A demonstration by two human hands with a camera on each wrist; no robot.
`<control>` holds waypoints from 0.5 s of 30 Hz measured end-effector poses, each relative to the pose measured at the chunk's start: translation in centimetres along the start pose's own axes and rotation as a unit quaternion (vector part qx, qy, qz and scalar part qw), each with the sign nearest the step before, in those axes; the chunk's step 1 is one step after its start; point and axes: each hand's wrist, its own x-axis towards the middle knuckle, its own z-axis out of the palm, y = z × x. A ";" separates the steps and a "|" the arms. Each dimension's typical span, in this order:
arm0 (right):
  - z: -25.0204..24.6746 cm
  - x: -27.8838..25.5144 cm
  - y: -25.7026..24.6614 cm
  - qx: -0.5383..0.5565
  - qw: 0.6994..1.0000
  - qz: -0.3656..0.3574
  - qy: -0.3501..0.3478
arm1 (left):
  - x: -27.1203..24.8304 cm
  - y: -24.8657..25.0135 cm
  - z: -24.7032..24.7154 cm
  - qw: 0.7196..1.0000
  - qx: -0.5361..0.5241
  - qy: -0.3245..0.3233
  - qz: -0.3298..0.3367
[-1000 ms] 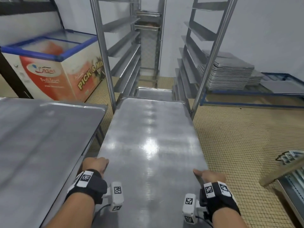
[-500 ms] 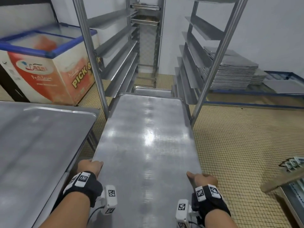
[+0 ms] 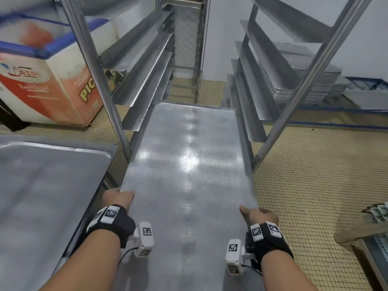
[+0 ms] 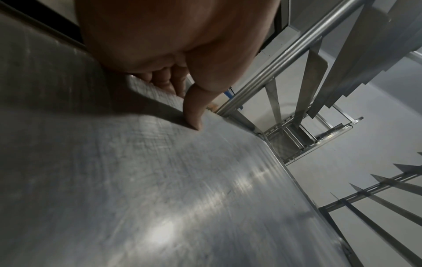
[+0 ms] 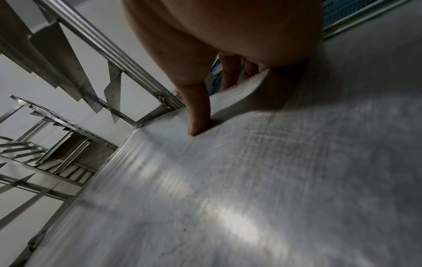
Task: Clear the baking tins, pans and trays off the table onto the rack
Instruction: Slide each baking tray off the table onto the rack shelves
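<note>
Tray (image 3: 189, 164) held level, far end at 12 o'clock between rack (image 3: 144, 80) rails. Left hand (image 3: 117, 198) grips its 9 o'clock edge, right hand (image 3: 259, 216) its 3 o'clock edge, thumbs on top.

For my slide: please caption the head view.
Both hands grip a large flat steel baking tray between the rack's uprights.

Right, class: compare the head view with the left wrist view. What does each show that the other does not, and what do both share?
Only the head view shows the right hand, the freezer, the stack of trays, the table and the tiled floor. Only the left wrist view shows the left hand's fingers curled under the tray's edge, thumb on top. Both show the left hand, the tray and the rack.
</note>
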 end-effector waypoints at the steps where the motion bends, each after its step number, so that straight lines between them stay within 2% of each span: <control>1: 0.6 0.6 -0.5 -0.005 1.000 -0.004 0.005 | 0.5 0.5 0.5 1.000 0.004 0.003 0.001; 9: 5.1 5.6 -4.3 -0.053 0.998 0.002 0.014 | 4.9 4.8 4.5 0.999 0.033 0.037 0.017; 15: 7.4 7.5 -6.7 -0.073 0.997 -0.020 0.018 | 7.3 7.1 6.6 0.998 0.055 0.041 0.013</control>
